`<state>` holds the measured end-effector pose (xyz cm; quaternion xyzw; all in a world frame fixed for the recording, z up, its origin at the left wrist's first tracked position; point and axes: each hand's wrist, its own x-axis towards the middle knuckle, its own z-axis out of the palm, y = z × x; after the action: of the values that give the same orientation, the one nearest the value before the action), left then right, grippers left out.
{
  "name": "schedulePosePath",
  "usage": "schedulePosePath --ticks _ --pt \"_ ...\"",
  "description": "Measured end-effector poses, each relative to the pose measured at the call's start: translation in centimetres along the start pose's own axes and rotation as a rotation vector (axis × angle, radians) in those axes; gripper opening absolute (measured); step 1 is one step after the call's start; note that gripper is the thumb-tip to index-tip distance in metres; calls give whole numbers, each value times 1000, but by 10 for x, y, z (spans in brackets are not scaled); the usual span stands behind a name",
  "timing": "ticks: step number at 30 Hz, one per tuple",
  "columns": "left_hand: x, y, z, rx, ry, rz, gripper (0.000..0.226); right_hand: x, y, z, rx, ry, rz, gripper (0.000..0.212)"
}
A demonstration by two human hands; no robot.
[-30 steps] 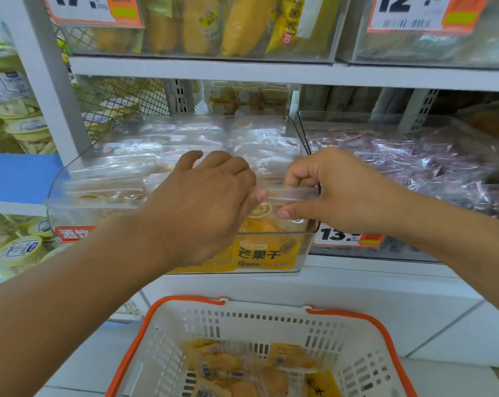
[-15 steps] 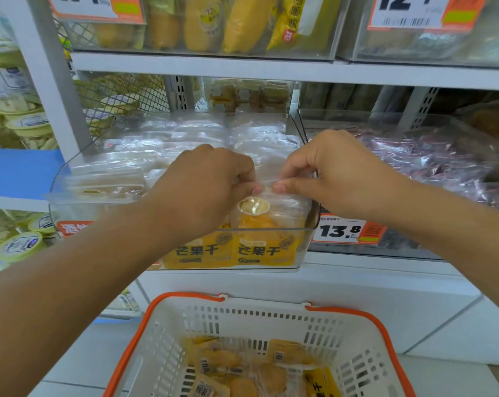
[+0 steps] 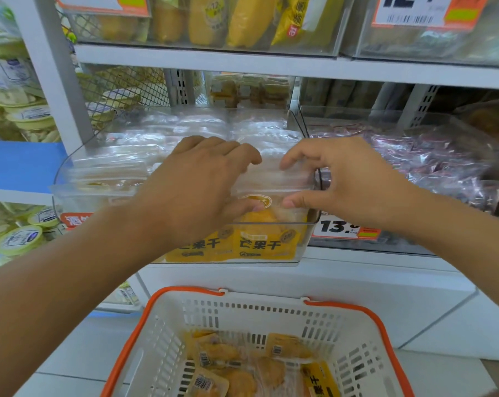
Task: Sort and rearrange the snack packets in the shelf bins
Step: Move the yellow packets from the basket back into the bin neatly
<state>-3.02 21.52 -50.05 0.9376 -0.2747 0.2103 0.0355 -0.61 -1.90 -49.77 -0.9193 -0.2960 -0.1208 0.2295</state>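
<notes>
A clear plastic shelf bin (image 3: 70, 196) at mid height holds yellow dried-mango packets standing on edge, their clear tops up. Both hands are at its front right corner. My left hand (image 3: 196, 184) and my right hand (image 3: 342, 179) pinch the front packet (image 3: 271, 224) between thumb and fingers, one at each side of its clear top. The packet stands upright against the bin's front wall. More yellow mango packets (image 3: 242, 365) lie loose in the basket below.
A white basket with an orange rim (image 3: 162, 296) sits on the floor in front of the shelf. To the right is a bin of purple-wrapped snacks (image 3: 431, 159). Bins with price tags (image 3: 340, 227) fill the shelf above. Tubs (image 3: 21, 239) stand at left.
Both hands have spread from a tight pinch to a wider grip on the front packet's top. The packet has settled lower against the bin's front wall.
</notes>
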Motion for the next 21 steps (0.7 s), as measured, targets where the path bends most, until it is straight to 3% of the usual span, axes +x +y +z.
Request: schedulePosePath --ticks 4,9,14,16,18,21 --pt "0 -4 3 -83 63 -23 46 6 -1 1 -45 -73 6 28" --pt "0 -3 9 -146 72 -81 32 9 -5 5 -128 -210 7 39" --pt "2 4 8 -338 88 -201 5 5 -7 7 -248 -278 30 44" --pt "1 7 9 -297 118 -197 5 -1 -10 9 -280 -219 27 38" --pt "-4 9 10 -152 189 -102 20 -10 -13 10 -313 -80 0 31" --pt "-17 4 2 -36 229 -29 52 -22 -26 5 -286 213 -87 59"
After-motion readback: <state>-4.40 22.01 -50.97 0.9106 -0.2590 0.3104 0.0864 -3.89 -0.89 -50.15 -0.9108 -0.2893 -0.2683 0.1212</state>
